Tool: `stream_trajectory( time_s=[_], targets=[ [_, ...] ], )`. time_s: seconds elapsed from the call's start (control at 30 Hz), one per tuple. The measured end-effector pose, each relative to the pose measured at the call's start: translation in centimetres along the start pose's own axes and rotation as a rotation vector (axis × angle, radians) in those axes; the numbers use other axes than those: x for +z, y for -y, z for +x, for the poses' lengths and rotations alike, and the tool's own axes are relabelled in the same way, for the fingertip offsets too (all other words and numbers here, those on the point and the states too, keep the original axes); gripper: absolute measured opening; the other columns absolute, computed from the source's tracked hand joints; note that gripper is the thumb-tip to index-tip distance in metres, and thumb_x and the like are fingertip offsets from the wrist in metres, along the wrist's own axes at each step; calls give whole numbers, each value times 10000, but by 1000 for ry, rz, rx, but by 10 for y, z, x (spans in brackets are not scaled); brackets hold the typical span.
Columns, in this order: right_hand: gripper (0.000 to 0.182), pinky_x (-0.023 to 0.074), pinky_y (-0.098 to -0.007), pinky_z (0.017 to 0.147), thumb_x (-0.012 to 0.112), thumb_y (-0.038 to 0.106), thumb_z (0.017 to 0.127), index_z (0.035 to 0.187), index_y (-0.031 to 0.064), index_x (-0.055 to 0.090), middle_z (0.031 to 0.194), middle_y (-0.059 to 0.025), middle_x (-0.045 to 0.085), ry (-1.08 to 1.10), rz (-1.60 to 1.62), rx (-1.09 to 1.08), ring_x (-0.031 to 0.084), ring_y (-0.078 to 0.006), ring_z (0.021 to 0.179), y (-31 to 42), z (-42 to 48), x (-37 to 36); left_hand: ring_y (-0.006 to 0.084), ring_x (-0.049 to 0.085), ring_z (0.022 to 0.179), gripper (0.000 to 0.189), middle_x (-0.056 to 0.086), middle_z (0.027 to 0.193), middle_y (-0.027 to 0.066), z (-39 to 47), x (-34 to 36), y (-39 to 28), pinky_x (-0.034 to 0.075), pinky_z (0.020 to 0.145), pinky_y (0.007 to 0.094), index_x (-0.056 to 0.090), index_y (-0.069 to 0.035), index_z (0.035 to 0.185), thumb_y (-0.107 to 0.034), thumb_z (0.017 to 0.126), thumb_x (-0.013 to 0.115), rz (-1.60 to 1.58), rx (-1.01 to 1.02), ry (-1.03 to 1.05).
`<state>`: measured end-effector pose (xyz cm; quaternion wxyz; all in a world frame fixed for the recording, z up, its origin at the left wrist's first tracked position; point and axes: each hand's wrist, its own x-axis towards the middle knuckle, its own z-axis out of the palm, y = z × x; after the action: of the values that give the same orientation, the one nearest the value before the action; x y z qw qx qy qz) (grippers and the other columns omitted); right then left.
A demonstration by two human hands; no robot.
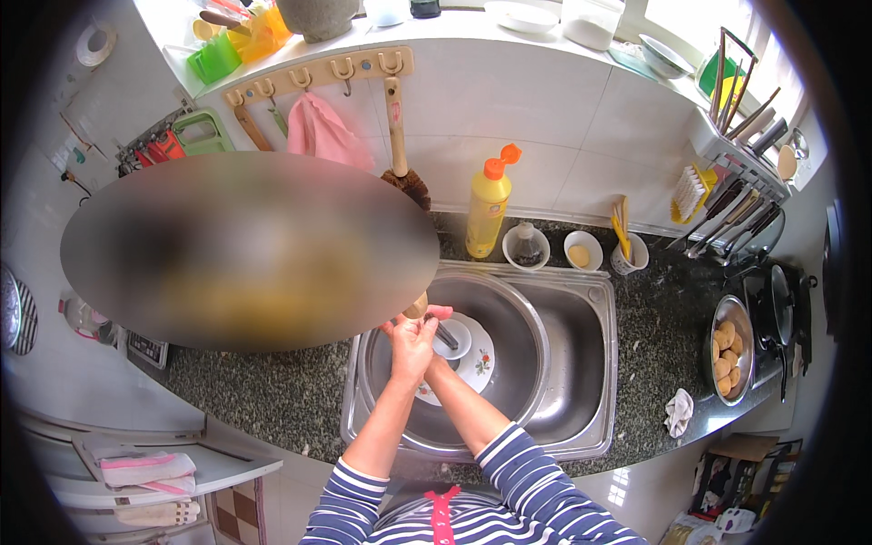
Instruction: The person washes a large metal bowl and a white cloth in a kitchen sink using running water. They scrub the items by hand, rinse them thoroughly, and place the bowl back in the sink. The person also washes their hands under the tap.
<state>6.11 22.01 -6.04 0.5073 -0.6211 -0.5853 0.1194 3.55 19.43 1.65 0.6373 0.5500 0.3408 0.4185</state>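
Note:
Over the left basin, my left hand (410, 344) is closed around a bundle with pink cloth (441, 312) showing beyond the fingers. A rounded wooden handle end (416, 306) sticks up beside the fingers, and a dark, narrow utensil part (446, 336) points down to the right. My right hand (434, 362) meets the left from below and is mostly hidden behind it, so its grip cannot be seen. Beneath the hands, a small white bowl (460, 344) rests on a white plate with red flowers (482, 371), inside a large round metal basin (523, 327).
A blurred oval covers the left counter. Behind the sink (608, 409) stand a yellow detergent bottle (488, 211) with its orange cap raised, and several small cups. To the right lie a crumpled white cloth (678, 413) and a metal bowl of potatoes (748, 354). A brush (395, 129) hangs behind.

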Motion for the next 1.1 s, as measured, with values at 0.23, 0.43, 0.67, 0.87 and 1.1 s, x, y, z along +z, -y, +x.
stream_trajectory(
  time_s=[0.23, 0.43, 0.67, 0.87, 1.1],
  targets=[
    [315, 378, -403, 830, 572, 161, 736, 990, -16, 514, 1009, -203, 505, 364, 448, 334, 468, -346, 977, 54, -34, -82, 170, 552, 905, 160, 590, 946, 126, -10, -7, -6, 412, 842, 289, 564, 44, 927, 43, 813, 451, -39, -56, -87],
    [392, 413, -426, 767, 369, 353, 869, 987, 7, 512, 1014, -177, 548, 1016, -47, 348, 525, -337, 926, 50, -139, -86, 134, 564, 845, 159, 609, 904, 96, -22, -2, -6, 427, 797, 251, 582, 35, 923, 40, 810, 471, -49, -6, -110],
    [400, 414, -431, 789, 386, 347, 861, 1096, 43, 499, 1060, -161, 540, 1230, -10, 221, 530, -339, 916, 41, -133, -126, 112, 561, 863, 180, 612, 914, 81, -26, 1, -7, 426, 780, 226, 589, 29, 947, 48, 809, 475, -13, 6, -115],
    [318, 429, -291, 728, 401, 266, 891, 963, 1, 560, 896, -129, 586, -139, 341, 390, 569, -188, 850, 35, -6, -139, 132, 523, 952, 234, 574, 1018, 99, -27, -1, -4, 387, 846, 248, 548, 17, 1054, -60, 845, 478, 2, 5, -61],
    [596, 50, -366, 1049, 160, 391, 905, 1335, -12, 67, 1401, -171, 64, -16, 248, 164, 21, -308, 1299, 44, -17, -33, 238, 212, 1265, 580, 221, 1374, 112, 12, -20, 14, 131, 1048, 329, 205, 10, 1314, -394, 908, 118, -749, -279, -137]
  ],
)
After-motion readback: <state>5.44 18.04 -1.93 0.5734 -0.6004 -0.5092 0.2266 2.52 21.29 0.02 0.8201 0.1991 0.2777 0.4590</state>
